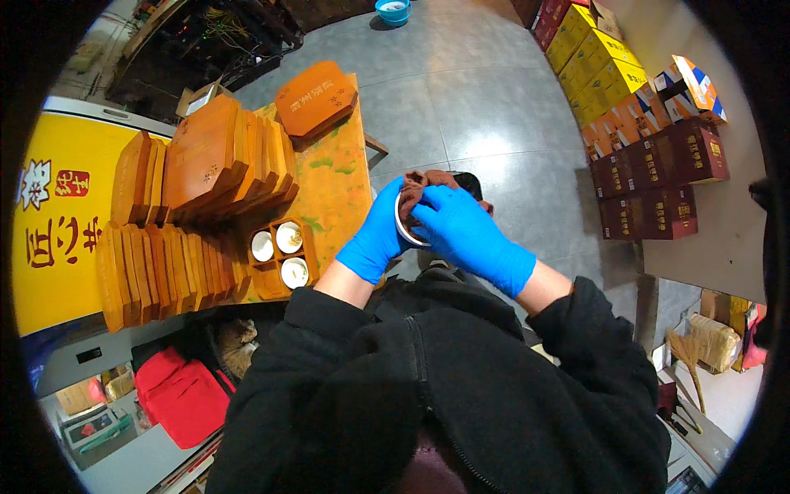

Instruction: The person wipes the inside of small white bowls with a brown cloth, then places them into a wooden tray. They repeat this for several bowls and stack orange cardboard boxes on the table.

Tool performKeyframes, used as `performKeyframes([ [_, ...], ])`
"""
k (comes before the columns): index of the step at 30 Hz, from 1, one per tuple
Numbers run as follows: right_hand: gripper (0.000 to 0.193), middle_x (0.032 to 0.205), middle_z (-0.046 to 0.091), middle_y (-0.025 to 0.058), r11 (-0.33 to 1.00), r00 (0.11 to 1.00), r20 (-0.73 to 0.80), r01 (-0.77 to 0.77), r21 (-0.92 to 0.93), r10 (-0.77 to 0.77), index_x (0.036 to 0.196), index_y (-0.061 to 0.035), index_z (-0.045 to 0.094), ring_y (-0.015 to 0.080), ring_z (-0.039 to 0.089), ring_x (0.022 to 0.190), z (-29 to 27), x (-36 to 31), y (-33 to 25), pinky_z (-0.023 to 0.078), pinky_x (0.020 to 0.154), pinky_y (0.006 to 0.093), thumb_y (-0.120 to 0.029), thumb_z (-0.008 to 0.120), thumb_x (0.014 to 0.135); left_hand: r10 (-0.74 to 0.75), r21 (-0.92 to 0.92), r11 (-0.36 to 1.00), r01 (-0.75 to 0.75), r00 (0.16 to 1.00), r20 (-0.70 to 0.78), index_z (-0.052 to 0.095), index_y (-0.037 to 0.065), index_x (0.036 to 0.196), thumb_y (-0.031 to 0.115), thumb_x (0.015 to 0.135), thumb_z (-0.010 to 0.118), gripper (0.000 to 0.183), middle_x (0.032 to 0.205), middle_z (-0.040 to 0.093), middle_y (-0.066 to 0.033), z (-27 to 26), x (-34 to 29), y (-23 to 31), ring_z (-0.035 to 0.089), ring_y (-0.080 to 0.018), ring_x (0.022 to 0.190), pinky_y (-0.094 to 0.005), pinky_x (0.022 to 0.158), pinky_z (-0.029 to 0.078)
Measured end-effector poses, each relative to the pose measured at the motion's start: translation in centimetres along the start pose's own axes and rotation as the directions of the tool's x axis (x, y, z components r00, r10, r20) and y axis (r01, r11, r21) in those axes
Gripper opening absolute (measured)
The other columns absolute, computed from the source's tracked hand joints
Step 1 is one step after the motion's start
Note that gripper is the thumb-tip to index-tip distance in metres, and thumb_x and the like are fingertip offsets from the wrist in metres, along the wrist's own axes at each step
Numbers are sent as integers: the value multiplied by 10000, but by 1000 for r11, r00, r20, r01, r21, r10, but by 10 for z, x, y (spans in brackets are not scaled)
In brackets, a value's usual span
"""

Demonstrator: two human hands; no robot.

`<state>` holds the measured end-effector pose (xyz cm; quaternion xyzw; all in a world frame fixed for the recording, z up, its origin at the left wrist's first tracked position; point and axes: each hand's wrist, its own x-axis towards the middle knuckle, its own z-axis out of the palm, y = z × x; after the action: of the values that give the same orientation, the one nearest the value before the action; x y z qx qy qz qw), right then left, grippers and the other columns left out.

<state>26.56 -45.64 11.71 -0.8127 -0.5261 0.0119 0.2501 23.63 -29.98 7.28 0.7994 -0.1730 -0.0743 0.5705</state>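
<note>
Both my hands wear blue gloves and meet in front of my body. My left hand (380, 235) is curled around a small white bowl (401, 221), of which mostly the rim shows. A brown cloth (422, 181) is bunched over and into the bowl. My right hand (469, 235) presses the cloth against the bowl's inside, its fingertips partly hidden. To the left, a divided wooden tray (265, 281) on the table (341, 185) holds three white bowls (295, 272), with bits of something in at least two.
Stacked wooden octagonal boxes or lids (202, 156) crowd the table's left; another lid (316, 99) lies at its far end. Cartons (658, 156) line the right wall. A blue basin (393, 11) stands on the far floor. A cat (237, 342) sits below the table's near edge.
</note>
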Motion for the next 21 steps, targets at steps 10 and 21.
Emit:
performKeyframes([
  [10,181,903,624,189,928,812,465,-368,-60,352,876,-32,640,299,628,697,5,11,-12,501,589,395,-164,592,762,-77,407,897,175,966,-246,570,70,1071,93,814,538,260,997,607,-98,5,-4,18,610,-197,793,-313,710,496],
  [21,295,762,604,90,636,654,-167,-590,497,737,844,-36,566,182,592,658,-52,-15,53,483,552,332,-317,488,889,-452,-987,-130,97,880,145,433,0,1231,651,807,352,781,1151,497,-291,-13,-26,25,582,-429,910,-551,603,519],
])
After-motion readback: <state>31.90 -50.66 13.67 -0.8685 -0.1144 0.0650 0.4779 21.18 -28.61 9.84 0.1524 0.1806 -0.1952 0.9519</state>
